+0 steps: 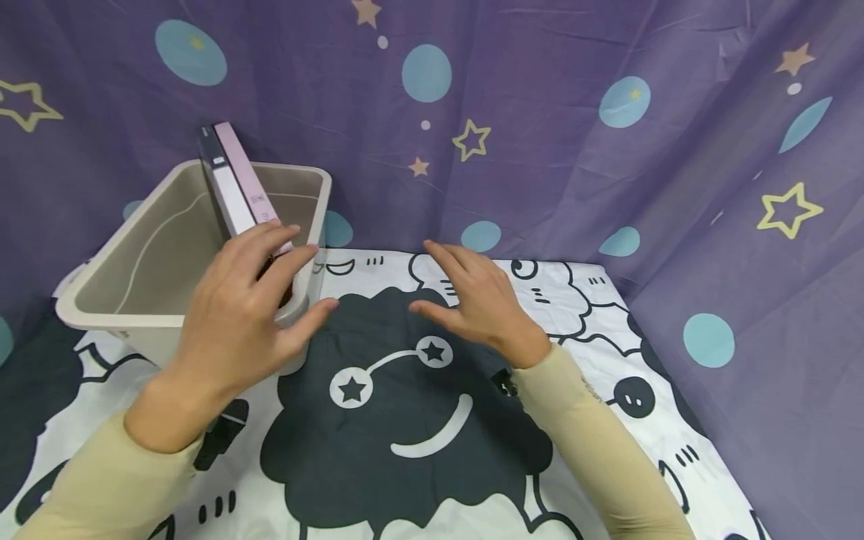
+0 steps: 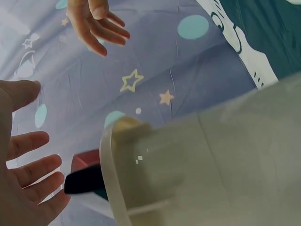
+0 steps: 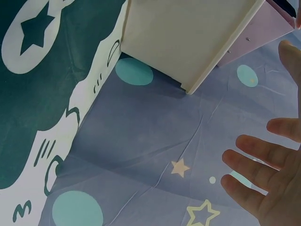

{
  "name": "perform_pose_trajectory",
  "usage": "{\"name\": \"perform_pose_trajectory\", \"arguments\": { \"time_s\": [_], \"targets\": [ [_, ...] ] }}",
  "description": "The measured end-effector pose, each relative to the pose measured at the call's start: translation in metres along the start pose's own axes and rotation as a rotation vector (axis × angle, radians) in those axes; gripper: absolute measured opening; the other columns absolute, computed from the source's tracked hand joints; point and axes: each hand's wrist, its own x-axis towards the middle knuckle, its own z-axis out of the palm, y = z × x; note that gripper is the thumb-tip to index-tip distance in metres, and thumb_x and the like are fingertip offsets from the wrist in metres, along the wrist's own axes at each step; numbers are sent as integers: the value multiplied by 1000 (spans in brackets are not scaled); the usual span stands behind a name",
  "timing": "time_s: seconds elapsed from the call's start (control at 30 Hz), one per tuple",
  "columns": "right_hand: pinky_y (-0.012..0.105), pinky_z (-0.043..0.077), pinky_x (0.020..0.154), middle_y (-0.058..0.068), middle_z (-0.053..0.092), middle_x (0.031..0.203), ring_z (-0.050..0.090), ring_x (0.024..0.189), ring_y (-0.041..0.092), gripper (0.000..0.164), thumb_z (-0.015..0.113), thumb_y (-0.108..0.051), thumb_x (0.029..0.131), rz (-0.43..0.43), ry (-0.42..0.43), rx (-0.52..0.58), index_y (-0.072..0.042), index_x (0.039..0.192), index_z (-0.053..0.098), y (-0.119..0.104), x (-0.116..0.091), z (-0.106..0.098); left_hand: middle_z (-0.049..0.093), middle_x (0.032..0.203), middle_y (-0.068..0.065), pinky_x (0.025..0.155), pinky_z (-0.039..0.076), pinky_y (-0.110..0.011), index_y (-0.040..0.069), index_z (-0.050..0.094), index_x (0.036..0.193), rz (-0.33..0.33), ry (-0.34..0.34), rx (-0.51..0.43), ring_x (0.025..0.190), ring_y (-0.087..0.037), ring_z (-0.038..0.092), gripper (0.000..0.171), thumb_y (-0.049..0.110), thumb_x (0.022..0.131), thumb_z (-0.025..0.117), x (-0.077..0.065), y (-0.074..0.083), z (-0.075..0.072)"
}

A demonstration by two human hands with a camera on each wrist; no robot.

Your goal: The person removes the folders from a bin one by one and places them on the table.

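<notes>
My left hand (image 1: 236,315), fingers spread, is over the near right corner of a beige plastic bin (image 1: 128,321) and holds nothing. Behind its fingers, a slim pink item (image 1: 244,169) leans in the bin beside a slim one with a white and dark spine (image 1: 229,196). Both stick up past the far rim; their lower ends are hidden by the hand. Right of the bin, my right hand (image 1: 479,296) hovers above the cloth, empty, with its thumb apart from the extended fingers. The right wrist view shows small rivet-like dots on the pink item (image 3: 256,35).
A white cloth (image 1: 432,517) with dark cartoon figures covers the surface under the bin. Behind and to the right hangs a purple curtain (image 1: 540,187) with stars and blue ovals, close to the bin's far side.
</notes>
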Motion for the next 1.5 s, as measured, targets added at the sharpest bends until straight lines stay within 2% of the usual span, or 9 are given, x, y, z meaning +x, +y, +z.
{"name": "perform_pose_trajectory", "arguments": {
  "time_s": [0.17,0.33,0.57,0.97,1.17,1.27,1.4,1.5],
  "targets": [
    [43,42,94,7,54,132,53,118,25,86,56,-69,81,8,-8,7,-17,147,38,-2,3,0,55,121,-24,97,36,-50,-3,63,112,-19,11,24,113,-42,50,57,48,89,54,0,-6,-9],
    [42,43,93,6,55,131,54,115,23,86,55,-69,81,-3,4,10,-15,146,40,-5,8,1,55,122,-23,99,37,-47,-3,63,113,-53,9,42,113,-42,50,63,54,90,51,-5,-13,-15],
    [41,46,90,7,57,128,55,114,23,86,62,-66,79,-39,31,27,-15,145,42,-11,18,3,58,119,-23,93,40,-48,-5,64,110,-82,59,46,107,-43,53,63,54,89,53,-11,-23,-21],
    [39,45,88,6,56,128,56,111,21,86,62,-64,80,-63,3,46,-15,147,38,-20,29,6,60,115,-24,104,35,-37,-6,66,107,-148,101,37,108,-43,53,70,60,84,56,-16,-35,-37],
    [39,45,89,6,54,130,55,112,21,86,64,-62,80,-74,-9,51,-14,146,39,-21,34,8,59,116,-24,106,33,-37,-5,66,107,-159,61,92,107,-45,52,71,62,84,54,-24,-44,-45],
    [39,45,90,6,54,131,55,113,20,85,64,-62,80,-68,-15,55,-14,146,39,-22,37,8,59,117,-23,102,36,-42,-4,66,108,-169,56,110,104,-47,52,72,63,84,53,-29,-48,-47],
    [39,44,91,6,53,132,54,114,21,85,64,-62,80,-66,-16,52,-15,146,39,-25,43,6,60,117,-22,86,39,-51,-2,67,108,-192,61,129,97,-48,52,73,64,83,52,-34,-55,-48],
    [39,45,90,6,54,132,54,114,21,84,63,-63,81,-68,-18,47,-15,146,40,-27,48,5,61,116,-20,85,39,-51,-1,67,108,-212,57,141,97,-47,53,73,65,82,51,-39,-60,-49]
  ]
}}
